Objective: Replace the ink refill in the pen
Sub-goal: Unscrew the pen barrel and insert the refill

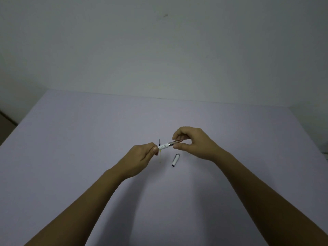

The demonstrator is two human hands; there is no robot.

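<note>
I hold a white pen [164,146] level above the table, between both hands. My left hand [142,158] pinches the white barrel's rear end. My right hand [193,142] grips the copper-coloured tip section [175,142] with thumb and fingers. A thin ink refill [160,153] with a dark tip and a pale yellowish tube lies on the table just behind and below the pen, partly hidden by the barrel. The white pen cap [175,160], with a metal clip, lies on the table below my right hand.
The pale lilac table [88,148] fills the lower view, its far edge meeting a plain white wall [159,50]. A dark floor strip shows at the left edge.
</note>
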